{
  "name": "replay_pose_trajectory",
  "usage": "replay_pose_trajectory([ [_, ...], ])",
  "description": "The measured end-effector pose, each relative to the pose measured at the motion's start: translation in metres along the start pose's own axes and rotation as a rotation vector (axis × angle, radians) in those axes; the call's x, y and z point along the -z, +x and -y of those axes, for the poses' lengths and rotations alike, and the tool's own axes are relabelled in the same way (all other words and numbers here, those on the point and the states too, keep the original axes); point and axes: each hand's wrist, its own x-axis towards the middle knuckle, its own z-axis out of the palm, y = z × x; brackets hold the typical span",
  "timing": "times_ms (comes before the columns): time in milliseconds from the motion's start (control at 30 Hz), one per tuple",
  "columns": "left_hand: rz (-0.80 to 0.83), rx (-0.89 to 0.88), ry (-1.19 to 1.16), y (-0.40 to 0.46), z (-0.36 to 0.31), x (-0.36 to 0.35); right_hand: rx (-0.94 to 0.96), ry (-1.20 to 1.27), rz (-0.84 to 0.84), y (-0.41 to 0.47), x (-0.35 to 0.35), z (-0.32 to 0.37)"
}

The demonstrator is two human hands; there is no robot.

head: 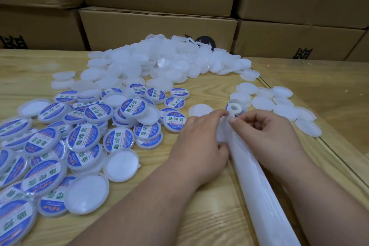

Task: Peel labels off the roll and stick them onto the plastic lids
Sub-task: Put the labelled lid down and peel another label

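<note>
1. Where the pale wooden surface ends at the back, brown cardboard boxes with black print stand stacked in a wall.
2. A heap of plain white round plastic lids fills the middle back of the surface; a smaller group lies at the right.
3. Lids bearing blue-and-white round labels lie spread at the left, overlapping.
4. A long white backing strip runs from the small label roll toward the viewer, between the forearms.
5. The left hand pinches the strip's left edge with curled fingers.
6. The right hand pinches the strip just below the roll.
</note>
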Motion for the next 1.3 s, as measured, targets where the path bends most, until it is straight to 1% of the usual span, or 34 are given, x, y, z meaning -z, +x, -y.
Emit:
replay_pose_trajectory([
  [100, -0.009, 0.012, -0.012, -0.001, 0.001, -0.001, -0.070, 0.009, 0.064, 0.000, 0.001, 0.002],
  [200, -0.017, 0.030, -0.049, 0.000, 0.002, -0.002, -0.092, 0.036, 0.108, 0.000, 0.004, 0.004],
  [467, 0.021, 0.130, -0.185, 0.001, -0.001, 0.004, -0.160, 0.131, 0.135, -0.002, 0.005, 0.012],
  [567, -0.018, 0.174, -0.272, 0.002, -0.006, 0.007, -0.184, 0.142, 0.142, -0.003, 0.006, 0.014],
  [667, -0.084, 0.196, -0.379, 0.002, -0.009, 0.011, -0.179, 0.128, 0.137, -0.004, 0.006, 0.016],
  [800, -0.171, 0.187, -0.455, 0.002, -0.008, 0.012, -0.155, 0.076, 0.164, -0.005, 0.008, 0.016],
  [900, -0.148, 0.234, -0.485, 0.002, -0.009, 0.011, -0.149, 0.055, 0.189, -0.004, 0.008, 0.013],
  [1033, -0.083, 0.174, -0.493, 0.002, -0.007, 0.010, -0.132, 0.013, 0.210, -0.001, 0.008, 0.008],
  [1133, -0.080, 0.160, -0.513, 0.002, -0.007, 0.010, -0.100, -0.010, 0.226, -0.002, 0.006, 0.008],
  [1300, -0.103, 0.137, -0.513, 0.003, -0.006, 0.009, -0.051, 0.034, 0.269, -0.003, 0.005, 0.008],
])
